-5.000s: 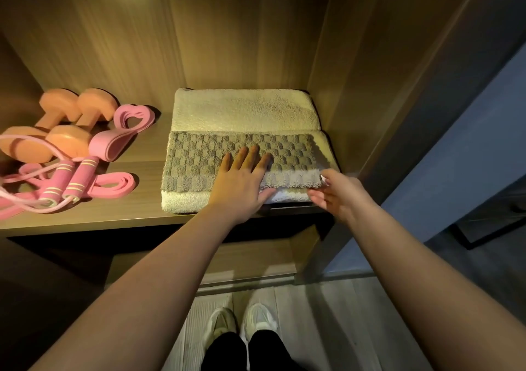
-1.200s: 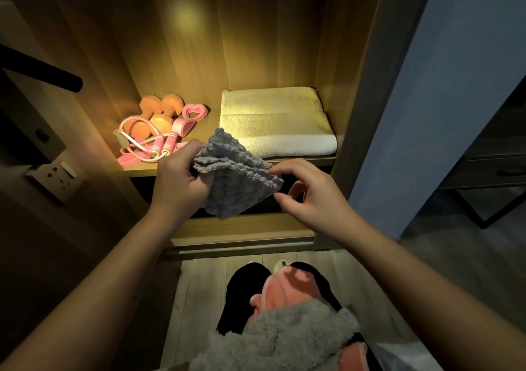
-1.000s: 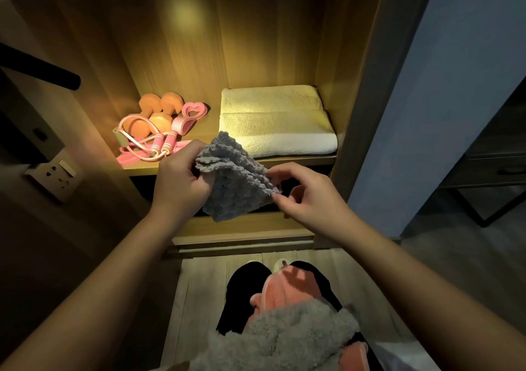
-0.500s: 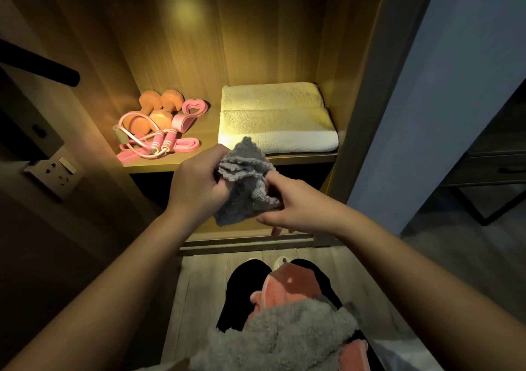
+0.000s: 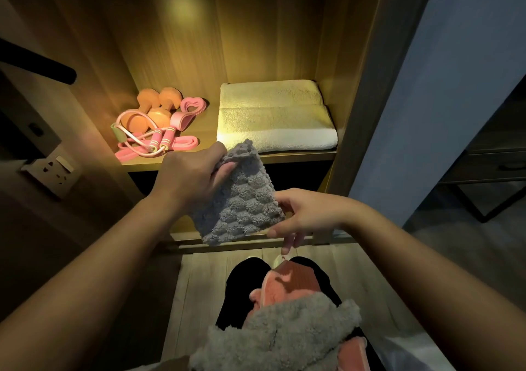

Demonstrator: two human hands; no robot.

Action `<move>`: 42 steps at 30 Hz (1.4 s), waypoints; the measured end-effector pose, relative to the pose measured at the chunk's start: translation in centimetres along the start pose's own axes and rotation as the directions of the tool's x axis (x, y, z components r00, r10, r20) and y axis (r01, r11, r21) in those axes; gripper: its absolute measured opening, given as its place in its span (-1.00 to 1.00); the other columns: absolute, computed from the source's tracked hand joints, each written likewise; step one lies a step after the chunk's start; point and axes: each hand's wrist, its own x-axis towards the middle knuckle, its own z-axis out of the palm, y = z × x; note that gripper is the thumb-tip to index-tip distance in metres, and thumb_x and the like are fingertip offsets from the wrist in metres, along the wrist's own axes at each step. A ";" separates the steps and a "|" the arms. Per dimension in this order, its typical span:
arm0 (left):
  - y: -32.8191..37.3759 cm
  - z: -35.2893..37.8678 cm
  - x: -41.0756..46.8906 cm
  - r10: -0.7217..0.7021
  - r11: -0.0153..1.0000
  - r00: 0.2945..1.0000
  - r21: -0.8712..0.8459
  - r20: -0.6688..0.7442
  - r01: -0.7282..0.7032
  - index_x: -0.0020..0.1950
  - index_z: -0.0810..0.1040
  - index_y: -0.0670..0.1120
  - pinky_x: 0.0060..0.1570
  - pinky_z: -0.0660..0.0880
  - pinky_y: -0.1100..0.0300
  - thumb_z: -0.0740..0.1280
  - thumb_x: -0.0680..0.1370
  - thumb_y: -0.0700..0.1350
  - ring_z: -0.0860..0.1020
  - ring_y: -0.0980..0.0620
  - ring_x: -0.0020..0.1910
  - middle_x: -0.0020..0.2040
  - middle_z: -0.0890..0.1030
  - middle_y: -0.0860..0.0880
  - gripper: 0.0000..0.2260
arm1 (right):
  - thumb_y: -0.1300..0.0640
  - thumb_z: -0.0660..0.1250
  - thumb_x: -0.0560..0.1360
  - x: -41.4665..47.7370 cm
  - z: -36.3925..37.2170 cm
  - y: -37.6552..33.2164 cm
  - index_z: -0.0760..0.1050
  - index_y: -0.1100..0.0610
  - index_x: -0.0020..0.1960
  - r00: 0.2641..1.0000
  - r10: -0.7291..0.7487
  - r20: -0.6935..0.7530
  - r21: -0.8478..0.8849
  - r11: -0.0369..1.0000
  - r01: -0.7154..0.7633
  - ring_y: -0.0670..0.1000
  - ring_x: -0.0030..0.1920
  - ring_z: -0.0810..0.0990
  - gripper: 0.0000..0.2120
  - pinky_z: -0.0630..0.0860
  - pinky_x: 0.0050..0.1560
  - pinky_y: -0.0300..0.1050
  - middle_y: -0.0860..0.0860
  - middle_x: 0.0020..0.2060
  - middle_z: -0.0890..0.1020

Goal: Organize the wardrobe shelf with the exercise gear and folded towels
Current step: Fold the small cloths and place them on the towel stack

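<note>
One grey towel (image 5: 239,202) respread between two hands (image 5: 190,180) (image 5: 307,214).

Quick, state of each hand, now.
Left hand: grips the grey towel at its top corner.
Right hand: pinches the towel's right edge.

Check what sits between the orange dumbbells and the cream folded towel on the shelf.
Head view: a pink heart-ended band lies beside the orange dumbbells, then a strip of bare shelf before the cream towel.
</note>
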 end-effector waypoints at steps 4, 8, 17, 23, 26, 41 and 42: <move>-0.2 0.1 0.5 0.002 1.000 1.000 0.031 -0.017 -0.002 -0.09 0.40 -0.12 -0.55 0.28 0.22 0.02 0.67 0.13 0.34 -0.02 -0.59 -0.47 0.46 -0.07 -0.63 | 0.24 0.36 0.54 0.5 -0.4 -0.2 0.44 0.11 0.25 0.999 -0.028 -0.023 0.065 0.997 0.030 0.08 -0.14 0.71 -0.71 0.62 -0.21 -0.18 0.03 0.09 0.60; -1.0 0.1 0.6 -0.043 0.993 0.999 0.109 -0.010 0.043 -0.13 0.47 -0.18 -0.56 0.28 0.21 0.07 0.65 0.11 0.32 -0.02 -0.60 -0.49 0.42 -0.09 -0.59 | 0.21 0.36 0.55 1.0 -1.1 0.3 0.48 0.06 0.24 0.995 0.099 -0.030 0.006 0.995 -0.099 -0.03 -0.33 0.66 -0.72 0.57 -0.33 -0.25 0.00 0.01 0.61; -0.1 3.0 -0.4 -0.569 0.727 0.781 -0.287 0.257 0.624 -0.05 0.44 -0.07 -0.21 0.49 -0.10 0.05 0.65 0.17 0.53 -0.08 -0.21 -0.20 0.54 -0.06 -0.65 | 0.16 0.40 0.52 1.4 -2.7 2.5 0.43 -0.01 0.32 0.921 0.019 -0.388 0.117 0.993 0.028 -0.09 -0.11 0.66 -0.60 0.59 -0.20 -0.20 -0.04 0.15 0.59; 0.3 4.6 1.7 -0.812 -0.086 0.274 -0.570 0.516 0.817 0.17 0.46 -0.07 0.17 0.52 -0.13 0.04 0.66 0.11 0.59 -0.13 0.08 0.13 0.58 -0.15 -0.67 | 0.12 0.50 0.41 2.8 0.2 4.7 -0.05 -0.21 0.55 0.875 0.073 -0.478 0.318 0.943 0.095 0.02 0.21 0.58 -0.05 0.56 0.20 0.08 0.10 0.49 0.28; 1.1 5.3 2.5 -0.801 -0.339 0.132 -0.624 0.584 0.704 0.20 0.45 -0.08 0.04 0.56 0.03 0.07 0.68 0.08 0.63 -0.06 -0.04 0.05 0.60 -0.08 -0.70 | 0.12 0.49 0.44 4.4 2.8 4.9 -0.04 -0.20 0.56 0.857 0.125 -0.500 0.407 0.907 0.105 0.03 0.25 0.55 -0.08 0.55 0.21 0.13 0.08 0.44 0.37; 3.1 5.5 3.5 -0.877 -0.208 0.170 -0.672 0.450 0.710 -0.01 0.52 0.03 0.06 0.54 -0.09 0.05 0.44 0.24 0.61 -0.22 0.02 0.02 0.62 -0.17 -0.60 | 0.21 0.26 0.60 8.8 3.9 1.5 0.48 -0.02 0.14 0.631 0.412 -0.657 0.754 0.354 0.554 0.13 0.00 0.66 -0.82 0.64 -0.15 0.02 0.11 0.05 0.65; 3.4 5.5 3.5 -0.877 -0.190 0.190 -0.681 0.442 0.707 -0.04 0.51 0.03 0.05 0.55 -0.09 0.06 0.46 0.24 0.61 -0.22 0.00 0.01 0.62 -0.19 -0.63 | 0.21 0.27 0.59 8.9 3.8 1.4 0.50 -0.01 0.13 0.606 0.438 -0.664 0.748 0.383 0.542 0.12 0.01 0.66 -0.82 0.64 -0.18 -0.01 0.10 0.04 0.65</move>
